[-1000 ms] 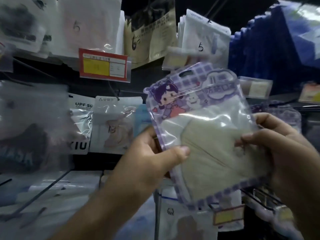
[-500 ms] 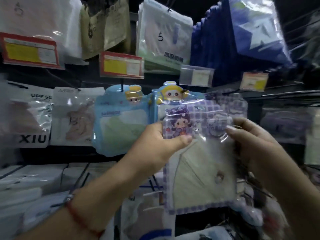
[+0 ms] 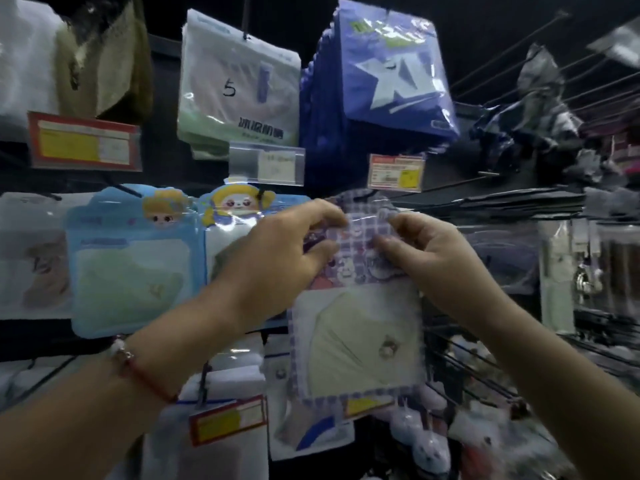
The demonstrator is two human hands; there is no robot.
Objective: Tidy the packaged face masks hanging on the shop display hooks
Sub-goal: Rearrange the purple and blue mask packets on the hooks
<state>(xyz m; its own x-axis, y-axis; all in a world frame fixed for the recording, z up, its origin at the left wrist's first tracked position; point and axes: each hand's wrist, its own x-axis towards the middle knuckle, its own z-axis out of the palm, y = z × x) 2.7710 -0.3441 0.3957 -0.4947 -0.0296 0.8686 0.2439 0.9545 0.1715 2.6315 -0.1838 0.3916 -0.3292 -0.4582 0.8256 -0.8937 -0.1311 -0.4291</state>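
A purple checked mask packet [image 3: 360,344] with a cartoon girl and a pale mask inside is held up against the display. My left hand [image 3: 277,251] pinches its upper left corner. My right hand [image 3: 422,251] pinches its upper right, beside the hanging hole. The packet's top sits at the end of a dark hook under an orange price tag [image 3: 396,172]. Whether the hole is on the hook is hidden by my fingers. Two blue cartoon mask packets [image 3: 135,265] hang just to the left.
Above hang a pale green packet marked 5 [image 3: 239,88] and a thick row of dark blue packets [image 3: 384,71]. Bare black hooks [image 3: 519,202] jut out at the right. White packets and a red-yellow price tag [image 3: 228,422] hang below.
Both hands have lifted the purple packet up and away toward the hook, sliding their grip from its sides to its top corners. The view has swung right.
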